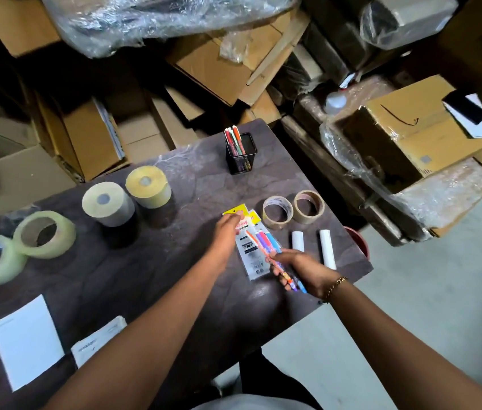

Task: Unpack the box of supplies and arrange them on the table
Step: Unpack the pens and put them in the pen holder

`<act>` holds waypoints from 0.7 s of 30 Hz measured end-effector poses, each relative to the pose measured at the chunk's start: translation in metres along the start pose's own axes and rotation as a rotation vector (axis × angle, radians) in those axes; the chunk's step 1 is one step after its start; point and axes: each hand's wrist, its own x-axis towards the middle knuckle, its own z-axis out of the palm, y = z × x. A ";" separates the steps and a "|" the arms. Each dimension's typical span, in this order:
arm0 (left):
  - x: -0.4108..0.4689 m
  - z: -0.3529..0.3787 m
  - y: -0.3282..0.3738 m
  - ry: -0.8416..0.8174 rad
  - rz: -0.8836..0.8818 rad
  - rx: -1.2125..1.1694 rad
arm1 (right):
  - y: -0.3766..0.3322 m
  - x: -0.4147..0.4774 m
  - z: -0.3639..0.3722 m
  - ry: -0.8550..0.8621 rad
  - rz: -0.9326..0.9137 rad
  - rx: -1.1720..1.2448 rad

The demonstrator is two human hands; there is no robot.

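My left hand (227,229) pinches the yellow top of a flat pen package (248,255) lying on the dark table (151,261). Several coloured pens (266,242) stick out of that package, and my right hand (301,272) is closed around their lower ends. A black mesh pen holder (241,158) with several pens in it stands at the table's far edge. Two brown tape rolls (293,210) lie just beyond the package, and two white cylinders (313,247) lie to its right.
Two yellowish paper rolls (127,195) and two clear tape rolls (17,247) stand on the table's left half. White pads (26,338) lie at the near left. Cardboard boxes (405,134) and plastic-wrapped bundles crowd the floor behind and to the right.
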 end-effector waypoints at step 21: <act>-0.020 -0.007 0.040 -0.161 -0.033 -0.295 | -0.032 0.001 0.088 -0.071 -0.207 -0.349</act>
